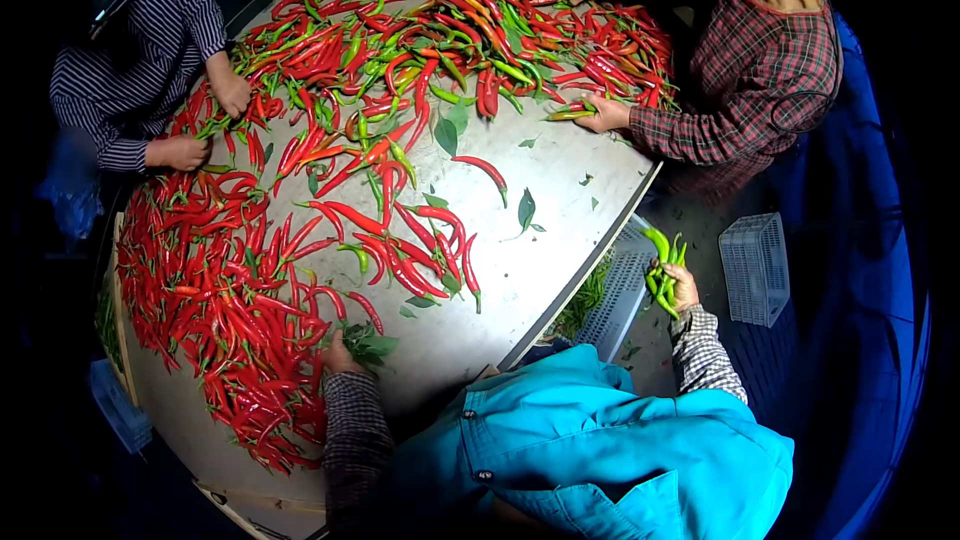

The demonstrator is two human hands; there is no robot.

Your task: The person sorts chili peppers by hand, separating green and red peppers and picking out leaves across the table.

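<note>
My right hand (683,288) is closed around several green chili peppers (662,265), held out past the table's edge above a grey crate (618,290). My left hand (342,353) is low over the table at the edge of the heap of red chili peppers (215,310). A clump of green leaves (372,345) shows against its fingers and seems to be in its grip, though the fingers are partly hidden. Loose red chili peppers (425,250) with a few green ones lie farther in on the pale table (545,200).
Green chili peppers (588,298) lie in the grey crate beside the table. Another grey crate (755,270) stands on the floor at right. Across the table, a person in a striped sleeve (180,10) and a person in a plaid sleeve (690,135) handle peppers at a mixed pile (470,15).
</note>
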